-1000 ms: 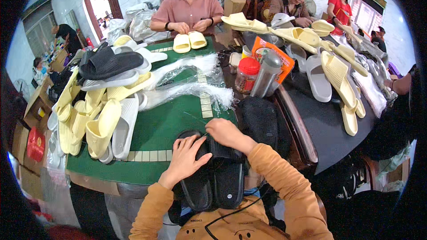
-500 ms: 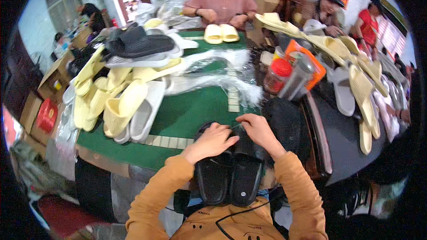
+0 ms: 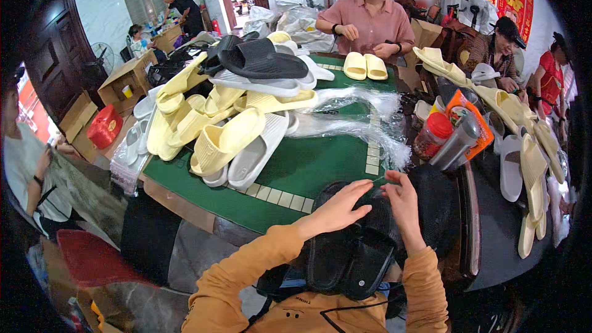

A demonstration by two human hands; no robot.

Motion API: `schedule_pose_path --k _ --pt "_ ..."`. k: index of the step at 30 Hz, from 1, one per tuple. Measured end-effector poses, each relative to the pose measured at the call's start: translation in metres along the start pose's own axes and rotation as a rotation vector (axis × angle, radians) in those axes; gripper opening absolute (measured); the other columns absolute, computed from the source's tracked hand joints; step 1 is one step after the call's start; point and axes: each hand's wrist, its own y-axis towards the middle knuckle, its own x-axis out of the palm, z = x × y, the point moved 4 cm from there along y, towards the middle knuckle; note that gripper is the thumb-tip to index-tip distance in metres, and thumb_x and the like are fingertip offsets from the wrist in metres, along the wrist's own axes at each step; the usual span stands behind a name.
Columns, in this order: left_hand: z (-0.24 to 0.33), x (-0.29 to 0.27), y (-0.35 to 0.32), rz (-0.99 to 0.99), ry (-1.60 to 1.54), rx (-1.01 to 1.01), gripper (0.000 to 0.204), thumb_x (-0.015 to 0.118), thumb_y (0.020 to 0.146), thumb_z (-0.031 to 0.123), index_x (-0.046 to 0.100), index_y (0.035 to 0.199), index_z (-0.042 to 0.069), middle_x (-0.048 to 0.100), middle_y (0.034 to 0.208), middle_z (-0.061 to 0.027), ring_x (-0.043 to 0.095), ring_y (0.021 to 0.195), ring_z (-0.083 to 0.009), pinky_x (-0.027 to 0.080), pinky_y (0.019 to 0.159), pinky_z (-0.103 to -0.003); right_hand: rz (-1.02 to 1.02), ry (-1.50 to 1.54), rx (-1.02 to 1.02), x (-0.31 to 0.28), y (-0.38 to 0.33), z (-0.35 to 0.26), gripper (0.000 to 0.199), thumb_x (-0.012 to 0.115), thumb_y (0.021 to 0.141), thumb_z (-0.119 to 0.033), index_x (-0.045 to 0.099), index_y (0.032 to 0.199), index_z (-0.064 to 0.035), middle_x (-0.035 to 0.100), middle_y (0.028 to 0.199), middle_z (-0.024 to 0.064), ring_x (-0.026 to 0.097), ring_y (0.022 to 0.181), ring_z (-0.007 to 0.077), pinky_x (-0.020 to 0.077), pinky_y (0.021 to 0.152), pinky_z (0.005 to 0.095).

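A pair of black slide slippers [image 3: 368, 262] lies at the table's near edge in front of me, footbeds facing up. Above their far ends is my left hand [image 3: 342, 206], its fingers stretched to the right and its thumb apart. My right hand [image 3: 402, 200] is raised beside it, with thumb and fingertips pinched together. A thin greenish strand [image 3: 378, 179] spans the small gap between the two hands' fingertips. Whether the left fingers grip its end is hard to make out. Part of the slippers is hidden beneath my hands.
Cream, grey and black slippers [image 3: 229, 139] are piled on the green table [image 3: 308, 154] at left. Clear plastic bags [image 3: 364, 123] lie mid-table. A red-lidded jar [image 3: 433, 135] and a grey bottle [image 3: 459, 139] stand at right. Across the table, a person [image 3: 367, 24] stands behind cream slippers [image 3: 365, 66].
The view has swung left, so the scene sits further right and lower. My hands stay close together over the black slippers; the left fingers are now straighter and the right hand more upright.
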Motion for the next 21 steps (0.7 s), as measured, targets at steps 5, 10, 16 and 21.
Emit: schedule_pose_path --k 5,10,16,21 --pt "0.002 -0.002 -0.013 -0.031 -0.065 0.002 0.064 0.063 0.092 0.026 0.039 0.142 -0.004 0.039 0.147 -0.0226 0.038 0.137 -0.0340 0.031 0.113 -0.040 0.048 -0.090 -0.025 0.013 -0.015 0.013 0.040 0.063 0.091 -0.008 0.052 0.129 0.0016 0.063 0.109 0.0125 0.063 0.092 0.0163 0.0524 0.080 0.0298" --pt "0.005 0.003 -0.016 0.014 0.078 0.042 0.063 0.064 0.090 0.028 0.042 0.141 -0.003 0.041 0.147 -0.0208 0.040 0.136 -0.0340 0.033 0.111 -0.041 -0.050 0.112 0.054 0.009 -0.009 0.015 0.028 0.061 0.093 -0.007 0.056 0.120 0.0005 0.063 0.099 0.0055 0.060 0.088 0.0106 0.0499 0.077 0.0245" --pt "0.002 0.009 -0.015 0.012 0.167 0.056 0.062 0.064 0.091 0.029 0.043 0.141 -0.001 0.043 0.146 -0.0194 0.043 0.133 -0.0333 0.033 0.110 -0.043 -0.126 0.144 0.117 0.007 -0.013 -0.013 0.010 0.059 0.093 -0.003 0.060 0.102 -0.0001 0.064 0.089 0.0026 0.059 0.078 0.0072 0.0485 0.070 0.0223" --pt "0.003 0.012 -0.009 -0.009 0.134 -0.009 0.048 0.060 0.093 0.031 0.053 0.130 0.002 0.050 0.139 -0.0178 0.044 0.130 -0.0336 0.032 0.110 -0.045 -0.097 0.112 0.031 0.012 -0.017 0.005 0.011 0.057 0.094 -0.003 0.058 0.104 0.0010 0.063 0.085 0.0036 0.058 0.074 0.0082 0.0476 0.067 0.0221"
